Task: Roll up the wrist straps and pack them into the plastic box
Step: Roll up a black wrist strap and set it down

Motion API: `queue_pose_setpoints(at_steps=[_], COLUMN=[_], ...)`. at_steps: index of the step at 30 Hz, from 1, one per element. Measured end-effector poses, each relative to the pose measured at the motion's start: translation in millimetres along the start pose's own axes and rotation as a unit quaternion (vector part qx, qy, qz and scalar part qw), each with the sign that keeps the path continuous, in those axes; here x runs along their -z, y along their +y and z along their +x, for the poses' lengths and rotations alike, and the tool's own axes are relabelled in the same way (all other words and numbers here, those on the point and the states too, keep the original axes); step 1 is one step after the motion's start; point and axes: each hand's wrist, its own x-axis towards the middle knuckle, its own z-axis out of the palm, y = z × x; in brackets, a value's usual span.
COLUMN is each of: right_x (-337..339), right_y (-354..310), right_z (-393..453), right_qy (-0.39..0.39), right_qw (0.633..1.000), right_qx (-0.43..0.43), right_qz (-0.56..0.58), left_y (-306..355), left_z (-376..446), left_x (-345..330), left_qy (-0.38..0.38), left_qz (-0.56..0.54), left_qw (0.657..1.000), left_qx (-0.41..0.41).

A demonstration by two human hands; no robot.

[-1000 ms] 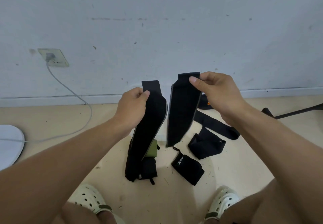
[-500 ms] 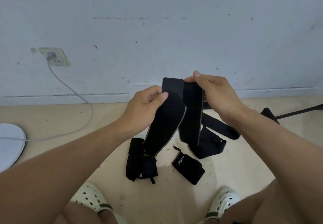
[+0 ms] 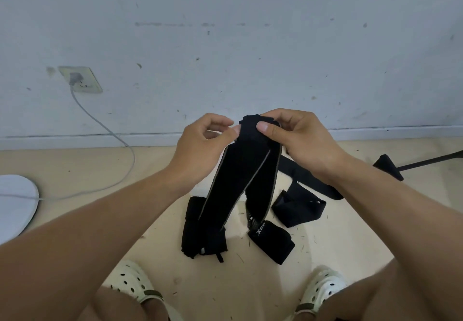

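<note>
We hold wrist strap (image 3: 240,183) up, both tails hanging below grip toward floor.
Left hand (image 3: 200,143): fingers curled, pinching strap top edge at left of grip.
Right hand (image 3: 298,140): thumb pressed on strap top at right of grip, fingers curled behind.
Advice: we align both edges flush before first turn, keep tension, roll tight from top down.
Change versus second ago: hands, then apart with ends separated, now meet; ends overlap.
Loose straps (image 3: 270,240) lie on floor below grip. Plastic box not in view.
</note>
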Motion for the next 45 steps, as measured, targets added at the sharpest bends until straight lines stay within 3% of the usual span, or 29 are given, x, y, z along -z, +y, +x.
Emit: queue_pose_setpoints(at_steps=[2,5,12,19,27,35,42,45], right_x=[-1,-1,-2,-2,-9,-12,-11,-15], right_y=[2,2,2,-1,-1,-8,-3,0], right_z=[1,1,-1,3,-3,-4,-7,-6], right_qy=[-0.017,-0.030,-0.077,0.026,-0.038,-0.001,-0.108,-0.083], right_qw=[1.000,0.999,0.996,0.997,0.985,0.997,0.974,0.977], right_qx=[0.007,0.013,-0.004,-0.070,-0.114,-0.067,-0.141,-0.138], right_qz=[-0.005,-0.002,-0.045,-0.019,-0.123,-0.029,-0.139,-0.141], left_y=[-1,-1,-4,-6,-3,1,1,7], left_z=[0,-1,7,12,9,4,10,11], left_x=[0,-1,1,7,6,5,10,14], left_qy=[-0.062,-0.085,0.029,0.062,0.032,-0.075,0.039,0.016], left_qz=[-0.034,-0.067,-0.096,-0.046,-0.038,-0.121,-0.167,-0.201], left_qw=[0.997,0.994,0.992,0.997,0.999,0.988,0.982,0.975], left_qx=[0.016,0.035,0.073,0.030,-0.004,0.054,0.079,0.096])
